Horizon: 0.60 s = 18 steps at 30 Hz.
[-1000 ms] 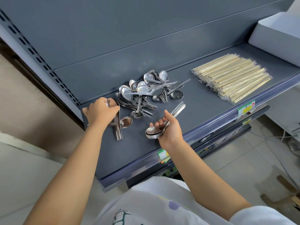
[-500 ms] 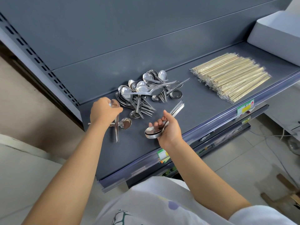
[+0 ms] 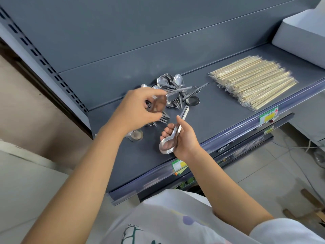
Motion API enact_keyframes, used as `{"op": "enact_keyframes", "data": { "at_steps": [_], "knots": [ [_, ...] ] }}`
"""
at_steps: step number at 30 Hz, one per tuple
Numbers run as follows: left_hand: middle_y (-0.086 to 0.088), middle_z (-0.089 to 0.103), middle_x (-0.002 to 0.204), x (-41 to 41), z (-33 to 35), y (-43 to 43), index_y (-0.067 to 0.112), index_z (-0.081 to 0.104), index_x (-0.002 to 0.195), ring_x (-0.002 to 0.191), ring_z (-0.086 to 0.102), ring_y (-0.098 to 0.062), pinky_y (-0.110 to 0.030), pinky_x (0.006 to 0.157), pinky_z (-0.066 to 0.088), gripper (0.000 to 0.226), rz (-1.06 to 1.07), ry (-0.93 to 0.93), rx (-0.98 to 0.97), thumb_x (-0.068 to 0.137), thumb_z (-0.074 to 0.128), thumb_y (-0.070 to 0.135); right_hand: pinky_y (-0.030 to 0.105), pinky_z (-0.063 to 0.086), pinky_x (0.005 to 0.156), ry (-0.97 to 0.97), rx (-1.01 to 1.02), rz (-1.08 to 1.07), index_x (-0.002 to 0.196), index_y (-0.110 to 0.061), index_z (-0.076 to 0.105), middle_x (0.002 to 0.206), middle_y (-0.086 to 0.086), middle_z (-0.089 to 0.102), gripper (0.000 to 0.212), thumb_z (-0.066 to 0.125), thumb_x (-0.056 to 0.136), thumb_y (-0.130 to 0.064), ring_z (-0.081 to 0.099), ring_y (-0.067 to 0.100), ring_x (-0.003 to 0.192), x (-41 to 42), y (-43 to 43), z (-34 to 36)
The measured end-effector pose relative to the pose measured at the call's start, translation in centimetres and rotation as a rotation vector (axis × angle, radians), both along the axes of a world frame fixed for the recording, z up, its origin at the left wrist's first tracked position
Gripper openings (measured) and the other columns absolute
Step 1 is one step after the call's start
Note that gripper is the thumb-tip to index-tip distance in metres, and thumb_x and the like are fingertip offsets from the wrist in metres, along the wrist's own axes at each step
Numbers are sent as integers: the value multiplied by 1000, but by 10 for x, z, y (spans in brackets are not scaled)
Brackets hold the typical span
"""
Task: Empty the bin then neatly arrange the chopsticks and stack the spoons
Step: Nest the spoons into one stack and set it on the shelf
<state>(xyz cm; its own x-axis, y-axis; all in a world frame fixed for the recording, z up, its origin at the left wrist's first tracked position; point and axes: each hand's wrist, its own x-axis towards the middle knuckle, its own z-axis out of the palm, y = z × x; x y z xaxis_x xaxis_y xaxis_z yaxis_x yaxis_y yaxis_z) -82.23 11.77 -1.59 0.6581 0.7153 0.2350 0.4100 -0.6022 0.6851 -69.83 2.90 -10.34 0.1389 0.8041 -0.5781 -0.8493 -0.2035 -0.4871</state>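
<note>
Your left hand (image 3: 139,110) pinches one blurred spoon (image 3: 159,103) above the shelf (image 3: 219,120), hiding the left of the loose spoon pile (image 3: 177,90), too tangled to count; your right hand (image 3: 184,138) is curled round one nested spoon stack (image 3: 168,144), near the front edge. One lone spoon (image 3: 136,135) lies under your left wrist, one heap of wrapped chopsticks (image 3: 253,83) lies right, one white bin (image 3: 299,43) far right.

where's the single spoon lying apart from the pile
In the head view the single spoon lies on the shelf just below the left wrist, in front of the pile and left of the stack in the right hand.
</note>
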Motion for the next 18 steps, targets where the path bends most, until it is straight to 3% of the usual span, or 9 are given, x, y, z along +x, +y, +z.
{"op": "enact_keyframes", "data": {
  "at_steps": [4,6,8,11,13,15,18],
  "knots": [
    [17,65,101,20,-16,-16,31,69,111,89,57,6,-16,75,44,55,-261,195,-14,64,71,2,30,47,67,-40,108,65,86,-11,65,76,4,67,34,43,96,-34,63,18,67,2,0,0],
    [17,66,104,26,-21,-25,33,69,110,93,60,-1,-24,79,50,59,-353,270,-10,64,62,-3,28,44,66,-70,153,76,86,-13,61,77,3,65,32,33,97,-23,63,18,72,4,-1,0],
    [18,66,109,29,-24,-31,33,70,109,98,59,0,-20,80,49,66,-394,310,-23,62,54,-10,26,45,60,-49,161,83,83,-14,56,74,3,61,34,28,100,-24,64,16,68,6,-4,-1],
    [18,66,108,29,-25,-35,31,72,106,86,54,15,-2,67,36,65,-392,346,-80,66,48,-15,27,48,59,17,100,128,86,-12,61,76,5,61,43,40,95,-48,65,18,69,10,-7,0],
    [16,67,108,26,-27,-37,27,75,101,79,51,20,0,65,33,64,-430,350,-150,66,46,-18,29,47,64,16,48,156,91,-11,59,81,6,57,44,51,86,-54,60,20,76,9,-6,-4],
    [16,66,110,22,-27,-37,23,76,96,76,51,19,-1,64,34,61,-452,346,-207,65,47,-20,28,44,71,14,16,138,90,-11,59,81,6,53,40,58,82,-50,55,20,77,7,-4,-8],
    [18,68,104,14,-27,-35,22,78,92,76,58,6,-8,66,42,56,-433,308,-287,65,47,-17,29,46,69,-21,-11,126,92,-10,60,81,8,54,38,64,81,-46,55,23,75,6,-3,-9]
  ]
}}
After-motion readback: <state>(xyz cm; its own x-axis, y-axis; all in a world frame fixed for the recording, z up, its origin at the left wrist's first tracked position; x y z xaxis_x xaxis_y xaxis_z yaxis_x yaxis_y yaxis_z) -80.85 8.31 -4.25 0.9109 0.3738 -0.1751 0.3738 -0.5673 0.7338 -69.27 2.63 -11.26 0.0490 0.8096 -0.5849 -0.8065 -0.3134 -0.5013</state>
